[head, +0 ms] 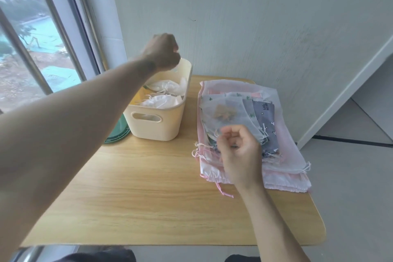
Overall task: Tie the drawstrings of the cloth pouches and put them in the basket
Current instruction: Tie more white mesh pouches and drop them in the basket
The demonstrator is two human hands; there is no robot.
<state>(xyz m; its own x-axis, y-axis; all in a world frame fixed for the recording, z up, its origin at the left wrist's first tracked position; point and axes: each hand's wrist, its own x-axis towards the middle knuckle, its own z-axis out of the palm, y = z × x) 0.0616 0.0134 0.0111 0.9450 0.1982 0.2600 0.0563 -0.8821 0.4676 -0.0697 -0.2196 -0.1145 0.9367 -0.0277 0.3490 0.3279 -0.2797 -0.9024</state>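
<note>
Basket [157, 121], far left on the table [148, 198]: it is already holding at least two white pouches [163, 102] with cinched drawstrings, and your left hand [163, 53] is hovering over its far rim, fingers curled, nothing visibly in them. Stack of flat untied pouches [244, 112], right side: you are reaching in with your right hand [240, 151], fingers curled at the near edge of the top sheer pouch [227, 115]; whether they are already pinching it, you cannot tell. Judged progress: early, with most pouches still waiting.
</note>
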